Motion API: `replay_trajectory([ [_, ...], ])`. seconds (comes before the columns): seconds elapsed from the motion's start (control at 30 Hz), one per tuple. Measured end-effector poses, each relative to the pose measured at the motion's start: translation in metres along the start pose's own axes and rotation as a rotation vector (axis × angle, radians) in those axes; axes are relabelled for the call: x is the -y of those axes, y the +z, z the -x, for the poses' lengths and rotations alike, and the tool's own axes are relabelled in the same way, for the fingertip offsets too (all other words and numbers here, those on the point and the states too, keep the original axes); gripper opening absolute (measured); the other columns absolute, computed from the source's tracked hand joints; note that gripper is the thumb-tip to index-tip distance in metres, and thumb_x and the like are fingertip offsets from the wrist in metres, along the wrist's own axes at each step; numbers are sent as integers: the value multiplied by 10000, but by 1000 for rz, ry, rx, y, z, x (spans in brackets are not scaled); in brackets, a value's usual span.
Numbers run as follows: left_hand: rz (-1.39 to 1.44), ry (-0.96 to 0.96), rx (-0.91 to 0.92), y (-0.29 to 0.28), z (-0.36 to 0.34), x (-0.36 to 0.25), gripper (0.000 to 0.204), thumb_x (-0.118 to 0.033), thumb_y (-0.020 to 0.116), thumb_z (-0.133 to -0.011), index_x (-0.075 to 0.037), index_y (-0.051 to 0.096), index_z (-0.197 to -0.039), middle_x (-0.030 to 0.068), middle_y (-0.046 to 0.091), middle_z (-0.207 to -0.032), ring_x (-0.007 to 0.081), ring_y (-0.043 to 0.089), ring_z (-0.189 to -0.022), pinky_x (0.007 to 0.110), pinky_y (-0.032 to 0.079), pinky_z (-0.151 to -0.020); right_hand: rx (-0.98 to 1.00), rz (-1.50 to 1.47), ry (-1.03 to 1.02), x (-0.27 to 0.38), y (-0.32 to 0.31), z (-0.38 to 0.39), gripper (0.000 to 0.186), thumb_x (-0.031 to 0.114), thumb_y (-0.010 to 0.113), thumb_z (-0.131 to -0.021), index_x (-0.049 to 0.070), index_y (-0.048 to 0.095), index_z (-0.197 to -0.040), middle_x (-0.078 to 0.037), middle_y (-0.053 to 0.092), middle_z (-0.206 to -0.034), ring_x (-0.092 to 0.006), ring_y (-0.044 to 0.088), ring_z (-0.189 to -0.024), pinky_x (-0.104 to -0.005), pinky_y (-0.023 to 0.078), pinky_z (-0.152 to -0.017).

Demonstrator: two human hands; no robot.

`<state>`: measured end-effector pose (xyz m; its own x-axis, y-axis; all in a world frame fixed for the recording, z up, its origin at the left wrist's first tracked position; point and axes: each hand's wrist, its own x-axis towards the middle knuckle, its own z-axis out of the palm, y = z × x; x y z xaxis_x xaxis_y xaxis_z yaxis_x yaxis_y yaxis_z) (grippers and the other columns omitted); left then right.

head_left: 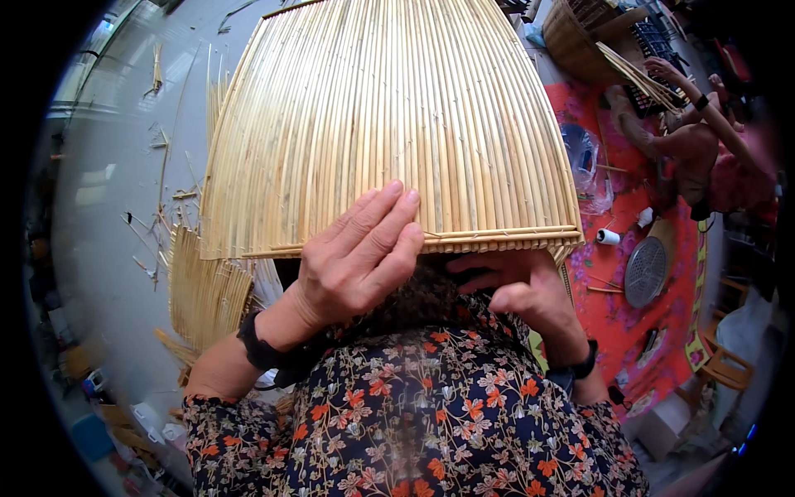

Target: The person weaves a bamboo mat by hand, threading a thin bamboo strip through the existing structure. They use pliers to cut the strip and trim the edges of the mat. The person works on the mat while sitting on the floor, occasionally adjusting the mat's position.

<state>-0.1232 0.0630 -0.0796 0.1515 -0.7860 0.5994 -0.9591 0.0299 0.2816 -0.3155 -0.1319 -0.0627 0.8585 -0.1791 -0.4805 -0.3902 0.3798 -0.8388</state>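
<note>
A panel of pale, parallel reed strips (pixel 414 108) fills the upper middle, with a narrow bound rim along its near edge. My left hand (pixel 360 257) lies over that edge, fingers stretched out with tips resting on the reeds; its thumb is hidden. My right hand (pixel 530 290) is beneath the edge at the right, thumb and fingers apart, its fingertips partly in shadow under the panel. I cannot make out anything held in it.
Reed pieces (pixel 207 290) lie at left on the pale floor (pixel 124 190). At right, a red floral mat (pixel 613 340) holds a white spool (pixel 607 237) and perforated metal disc (pixel 644 272). Another person (pixel 708 157) works beside a large basket (pixel 571 41) and some sticks.
</note>
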Motion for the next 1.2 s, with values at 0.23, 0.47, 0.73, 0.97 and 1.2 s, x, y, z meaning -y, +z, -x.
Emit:
replay_trajectory([
  [0.23,-2,-9,-41,5,2,-3,117,-43,726,-884,12,675,-974,217,751,-1152,399,709,-1166,477,607,-966,-699,924,-643,34,-39,54,245,-8,766,-869,11,683,-1099,-58,636,-936,-154,639,-837,-302,530,-734],
  [0.47,-24,17,-47,8,11,-2,103,-58,717,-889,8,687,-963,211,749,-1148,386,718,-1148,477,614,-963,111,1178,-676,93,27,-35,168,104,781,-831,57,677,-955,-113,619,-878,-308,636,-818,-407,516,-701],
  [0.73,-39,-18,-76,14,19,-5,104,-72,721,-891,7,722,-960,209,748,-1141,371,721,-1147,474,614,-969,401,1423,-780,74,33,-75,165,179,703,-873,64,602,-935,-79,584,-877,-288,629,-784,-409,514,-714],
  [0.97,-15,-14,-78,11,21,-1,111,-65,719,-882,27,723,-945,217,748,-1116,378,724,-1139,478,615,-969,555,1298,-997,68,31,-88,126,146,647,-883,51,576,-928,-92,558,-881,-294,622,-780,-389,517,-705],
  [1.2,-21,2,-93,10,26,3,136,-77,712,-874,14,710,-975,205,745,-1132,357,725,-1137,461,609,-977,484,1196,-911,62,33,-86,154,128,679,-899,42,551,-903,-109,552,-871,-310,627,-772,-404,533,-646],
])
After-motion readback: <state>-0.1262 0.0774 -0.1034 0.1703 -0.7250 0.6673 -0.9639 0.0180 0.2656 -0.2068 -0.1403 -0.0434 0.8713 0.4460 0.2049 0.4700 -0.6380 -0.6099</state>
